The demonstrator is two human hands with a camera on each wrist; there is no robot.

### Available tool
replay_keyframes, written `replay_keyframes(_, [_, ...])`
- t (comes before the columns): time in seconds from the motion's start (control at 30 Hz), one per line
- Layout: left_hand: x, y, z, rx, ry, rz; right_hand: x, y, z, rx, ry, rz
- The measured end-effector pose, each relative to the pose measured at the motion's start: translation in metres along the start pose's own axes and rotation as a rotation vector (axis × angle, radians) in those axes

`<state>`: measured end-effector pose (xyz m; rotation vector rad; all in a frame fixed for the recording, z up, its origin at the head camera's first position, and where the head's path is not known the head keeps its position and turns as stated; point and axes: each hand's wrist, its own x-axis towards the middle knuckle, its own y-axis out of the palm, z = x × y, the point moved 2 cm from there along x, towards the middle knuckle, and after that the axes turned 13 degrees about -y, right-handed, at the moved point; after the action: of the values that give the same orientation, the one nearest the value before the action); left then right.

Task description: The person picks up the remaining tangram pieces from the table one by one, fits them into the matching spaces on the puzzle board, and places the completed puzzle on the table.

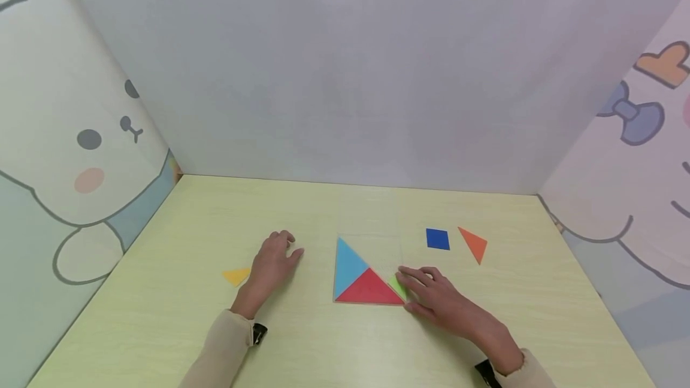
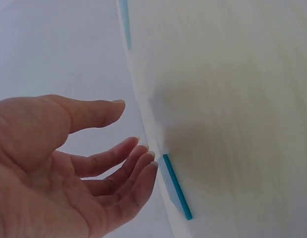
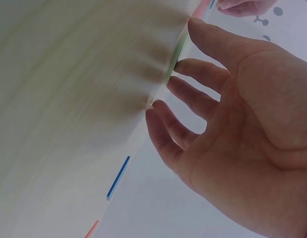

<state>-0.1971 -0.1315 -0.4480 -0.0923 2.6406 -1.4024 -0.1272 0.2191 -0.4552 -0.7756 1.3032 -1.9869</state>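
Over the left half of the table, my left hand (image 1: 275, 262) hovers with loosely bent fingers, holding nothing. Beneath it lies a teal-edged flat piece (image 2: 176, 191), hidden by the hand in the head view. A yellow piece (image 1: 236, 276) peeks out beside that wrist. My right hand (image 1: 439, 304) rests its fingertips on a small green piece (image 1: 398, 285), partly covered, with the thumb at the corner of the red triangle (image 1: 369, 289). The red triangle fits against a light blue triangle (image 1: 347, 268) inside a faint clear outline, the green piece along its right side.
Right of the outline lie a dark blue square (image 1: 438, 239) and an orange triangle (image 1: 475, 245). The pale outline (image 1: 369, 235) extends toward the back of the wooden table (image 1: 162, 316). A grey curtain (image 1: 345, 76) stands behind; cartoon-printed panels flank both sides.
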Motion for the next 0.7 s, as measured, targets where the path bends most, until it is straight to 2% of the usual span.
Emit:
replay_keyframes(0.43, [0.002, -0.008, 0.012, 0.001, -0.105, 0.035, -0.001, -0.001, 0.001, -0.028, -0.037, -0.026])
replay_keyframes(0.7, [0.004, -0.013, 0.019, 0.035, -0.129, 0.038, -0.001, 0.0, 0.001, -0.024, -0.029, -0.029])
